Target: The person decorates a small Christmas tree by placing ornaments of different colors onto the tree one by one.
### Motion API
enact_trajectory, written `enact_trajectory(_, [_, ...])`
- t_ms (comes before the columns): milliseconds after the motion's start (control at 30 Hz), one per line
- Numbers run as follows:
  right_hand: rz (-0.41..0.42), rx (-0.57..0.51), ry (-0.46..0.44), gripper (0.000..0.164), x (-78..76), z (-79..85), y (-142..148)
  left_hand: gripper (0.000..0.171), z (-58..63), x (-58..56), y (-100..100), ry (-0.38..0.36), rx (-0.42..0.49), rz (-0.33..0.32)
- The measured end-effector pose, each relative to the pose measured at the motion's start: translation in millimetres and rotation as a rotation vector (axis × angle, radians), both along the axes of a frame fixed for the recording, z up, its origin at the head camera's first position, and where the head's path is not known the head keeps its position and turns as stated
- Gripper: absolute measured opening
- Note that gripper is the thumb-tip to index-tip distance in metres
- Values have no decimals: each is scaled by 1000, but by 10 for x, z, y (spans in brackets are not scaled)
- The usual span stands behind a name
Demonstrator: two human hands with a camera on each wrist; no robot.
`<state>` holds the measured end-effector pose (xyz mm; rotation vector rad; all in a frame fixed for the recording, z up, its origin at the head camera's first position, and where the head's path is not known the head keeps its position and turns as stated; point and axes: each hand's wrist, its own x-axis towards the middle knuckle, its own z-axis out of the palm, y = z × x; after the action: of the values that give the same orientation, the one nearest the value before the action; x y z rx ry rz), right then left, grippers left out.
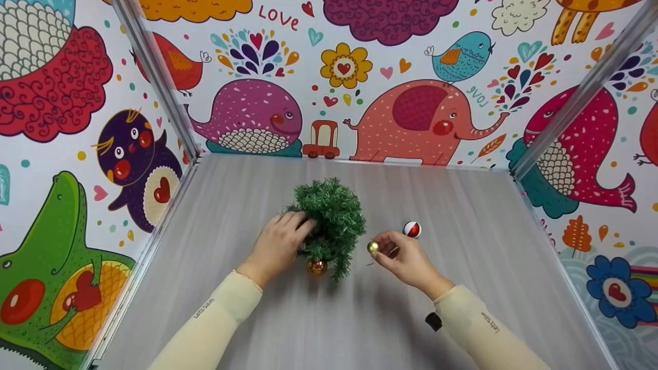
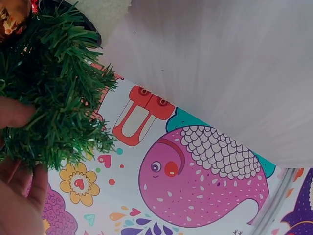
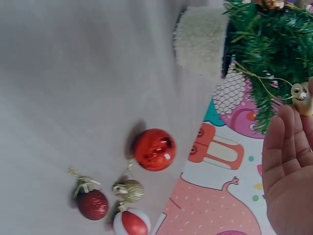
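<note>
A small artificial Christmas tree (image 1: 331,221) stands on the table with a copper-gold bauble (image 1: 316,267) hanging low on its near side. My left hand (image 1: 280,244) grips its branches from the left; in the left wrist view, foliage lies between thumb and fingers (image 2: 24,196). Just right of the tree, my right hand (image 1: 406,257) pinches a small shiny gold bauble (image 1: 373,247). A thin gold loop (image 3: 264,85) trails from this bauble's cap towards the branches; I cannot tell whether it touches them.
In the right wrist view, a red shiny bauble (image 3: 154,150), a gold glitter bauble (image 3: 129,191), a dark red glitter bauble (image 3: 92,204) and a red-and-white bauble (image 3: 132,223) lie on the table. The tree's base has a fuzzy white cover (image 3: 201,41). Printed panels (image 1: 247,118) border the table.
</note>
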<state>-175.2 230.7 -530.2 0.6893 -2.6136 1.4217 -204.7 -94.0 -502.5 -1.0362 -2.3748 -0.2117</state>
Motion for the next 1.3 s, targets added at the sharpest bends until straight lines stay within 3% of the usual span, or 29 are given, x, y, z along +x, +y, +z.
enact_trajectory(233, [0,-26,24,20,175,400,-171,42,3,-6,10,14,5,-4])
enact_trajectory(333, [-6,-32,18,20,161,386,-173,42,1,-5,16,12,8,-3])
enact_trajectory(533, [-26,-33,24,23,47,158,-113,40,7,9,22,17,22,0])
enact_trajectory(733, [3,-84,48,23,18,114,-86,35,9,20,28,42,19,0])
enact_trajectory(1100, [13,-105,47,24,42,171,-153,35,40,55,111,68,96,-23])
enact_trajectory(1300, [8,-124,36,23,150,404,-273,23,54,109,271,71,198,-90])
